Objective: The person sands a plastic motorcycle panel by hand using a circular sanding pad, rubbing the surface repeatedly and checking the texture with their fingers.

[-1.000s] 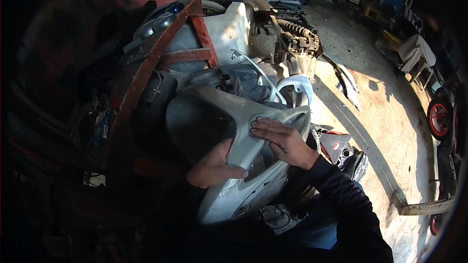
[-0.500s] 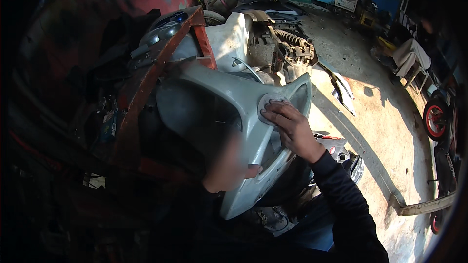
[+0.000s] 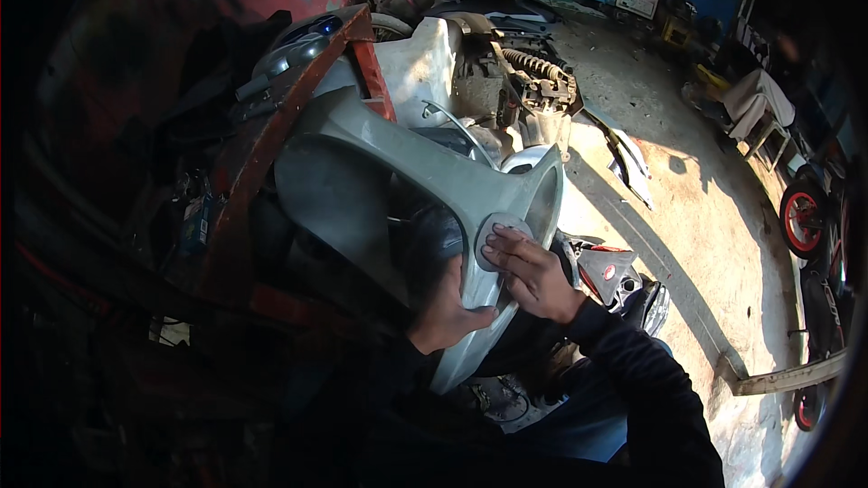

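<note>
A light grey motorcycle body panel (image 3: 425, 163), curved and with large openings, lies tilted in front of me. My left hand (image 3: 443, 314) grips its near edge, thumb on top and fingers partly hidden behind the rim. With my right hand (image 3: 535, 276) I press a thin, round, pale grey pad (image 3: 486, 256), which looks like a sanding disc, flat against the panel's narrow right part. The fingers lie over the disc, and its left rim shows beside them.
A rusty red metal frame (image 3: 294, 117) stands left of the panel. Beyond lie a spring shock absorber (image 3: 535, 63) and other motorcycle parts. Dark fairing pieces (image 3: 610, 271) rest on the floor at right. A motorcycle wheel (image 3: 803, 219) and a wooden beam (image 3: 787, 380) are farther right.
The panel has turned and shifted slightly left. My right hand has moved down with the disc toward my left hand, which has shifted right along with its grip.
</note>
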A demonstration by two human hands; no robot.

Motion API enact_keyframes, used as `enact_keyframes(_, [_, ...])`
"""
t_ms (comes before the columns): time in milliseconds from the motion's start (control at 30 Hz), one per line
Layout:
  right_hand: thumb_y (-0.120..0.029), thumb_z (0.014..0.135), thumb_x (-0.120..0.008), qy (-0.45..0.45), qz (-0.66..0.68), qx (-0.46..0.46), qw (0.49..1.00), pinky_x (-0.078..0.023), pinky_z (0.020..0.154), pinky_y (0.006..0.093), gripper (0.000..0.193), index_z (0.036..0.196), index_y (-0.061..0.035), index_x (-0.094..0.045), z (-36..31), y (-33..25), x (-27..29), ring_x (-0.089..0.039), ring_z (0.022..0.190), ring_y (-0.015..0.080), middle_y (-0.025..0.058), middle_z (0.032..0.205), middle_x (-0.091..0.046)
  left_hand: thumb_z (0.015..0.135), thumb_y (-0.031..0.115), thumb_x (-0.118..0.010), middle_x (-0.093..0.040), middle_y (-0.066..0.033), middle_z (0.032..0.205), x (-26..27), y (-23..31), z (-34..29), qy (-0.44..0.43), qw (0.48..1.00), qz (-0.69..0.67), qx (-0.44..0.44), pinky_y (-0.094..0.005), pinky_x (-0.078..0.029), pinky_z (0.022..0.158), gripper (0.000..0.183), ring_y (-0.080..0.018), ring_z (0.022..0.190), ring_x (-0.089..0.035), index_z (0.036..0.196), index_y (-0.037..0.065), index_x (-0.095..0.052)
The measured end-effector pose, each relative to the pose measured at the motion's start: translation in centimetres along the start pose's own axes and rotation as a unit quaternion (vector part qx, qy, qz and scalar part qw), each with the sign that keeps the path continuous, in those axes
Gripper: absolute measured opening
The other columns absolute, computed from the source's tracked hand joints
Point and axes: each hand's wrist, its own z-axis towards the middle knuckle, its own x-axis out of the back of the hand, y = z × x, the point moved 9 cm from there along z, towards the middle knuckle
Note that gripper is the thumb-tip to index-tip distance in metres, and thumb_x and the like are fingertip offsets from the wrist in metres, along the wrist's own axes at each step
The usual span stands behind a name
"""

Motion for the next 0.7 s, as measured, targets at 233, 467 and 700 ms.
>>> enact_keyframes(233, [-0.002,0.094,-0.049,0.074,-0.001,-0.248,0.966,-0.027,0.12,0.0398,0.052,0.146,0.0006,-0.045,-1.6,2.4,-1.6,-0.035,0.145,0.0398,0.0284,0.153,-0.039,0.071,0.009,-0.081,-0.049,-0.0128,0.131,-2.8,-0.9,0.3,0.054,0.996,0.049,-0.054,-0.0363,-0.037,0.109,0.087,-0.0209,0.128,-0.045,0.142,-0.001,-0.033])
enact_keyframes(467, [-0.01,0.096,-0.05,0.17,0.05,-0.374,0.911,-0.03,0.118,0.0405,0.044,0.137,0.0065,-0.052,1.7,8.3,2.0,-0.034,0.14,0.0495,0.0378,0.146,-0.037,0.07,0.009,-0.077,-0.053,-0.0208,0.129,-5.2,-1.4,0.2,0.096,0.986,0.116,-0.073,-0.0381,-0.042,0.104,0.083,-0.0303,0.124,-0.052,0.138,-0.007,-0.033])
enact_keyframes(700, [-0.014,0.095,-0.052,0.152,0.0,-0.309,0.939,-0.031,0.117,0.0386,0.046,0.137,0.0059,-0.053,4.7,4.5,4.1,-0.036,0.141,0.0464,0.0373,0.146,-0.038,0.072,0.007,-0.076,-0.061,-0.0221,0.11,-6.1,3.5,0.9,0.134,0.986,0.076,-0.057,-0.0405,-0.049,0.092,0.064,-0.0325,0.105,-0.063,0.126,-0.004,-0.042])
